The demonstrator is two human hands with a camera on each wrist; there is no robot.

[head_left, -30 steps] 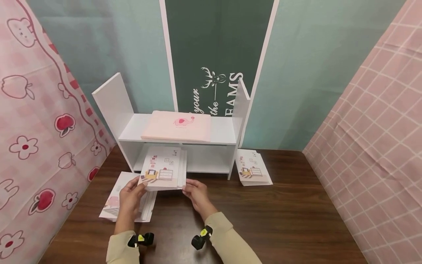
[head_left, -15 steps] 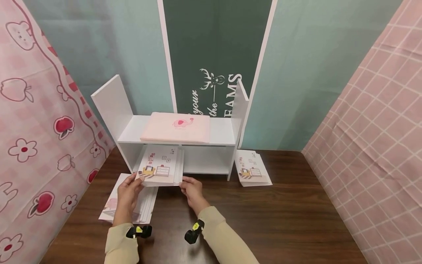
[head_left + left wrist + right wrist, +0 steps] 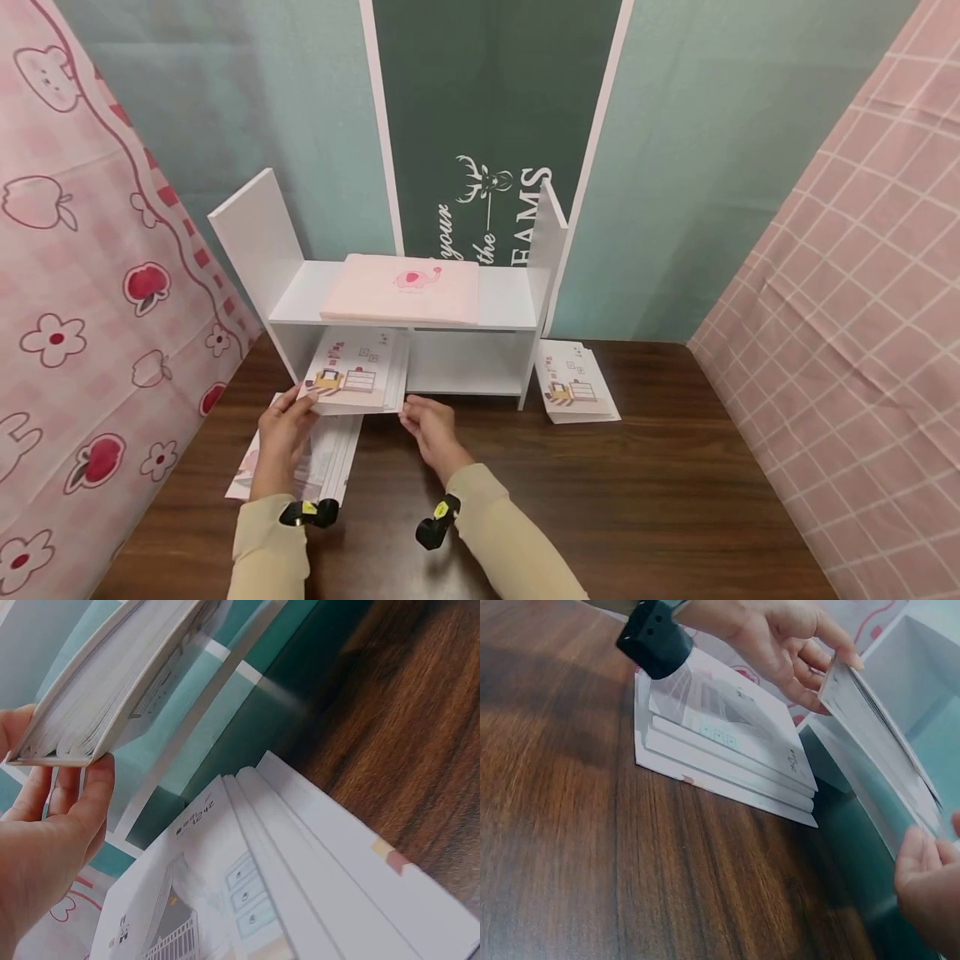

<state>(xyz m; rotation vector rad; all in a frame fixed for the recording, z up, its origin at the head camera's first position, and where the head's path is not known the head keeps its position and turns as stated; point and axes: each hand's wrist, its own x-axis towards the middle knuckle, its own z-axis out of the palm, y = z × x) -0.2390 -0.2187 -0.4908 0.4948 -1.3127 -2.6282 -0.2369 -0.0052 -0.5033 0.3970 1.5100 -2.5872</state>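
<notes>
A white book [image 3: 348, 375] with a printed room scene on its cover is held flat between both hands, its far end at the mouth of the shelf's lower left compartment. My left hand [image 3: 281, 433] grips its near left corner, thumb on top and fingers beneath, as the left wrist view shows. My right hand [image 3: 431, 427] pinches its near right corner. The white desk shelf [image 3: 506, 312] stands behind, and its lower right compartment [image 3: 465, 362] shows bare board. Below my left hand lie more white books [image 3: 217, 870], partly covered by the hand and the held book.
A pink elephant-print book [image 3: 401, 289] lies on the upper shelf. Right of the shelf, a similar white pile [image 3: 577, 387] rests on the dark wooden table [image 3: 637, 500]. Patterned pink cloths [image 3: 97, 333] hang at both sides; a green cloth hangs behind.
Both hands have moved the white book forward and slightly left, bringing its far end to the lower left compartment. The shelf and the other books stay where they were.
</notes>
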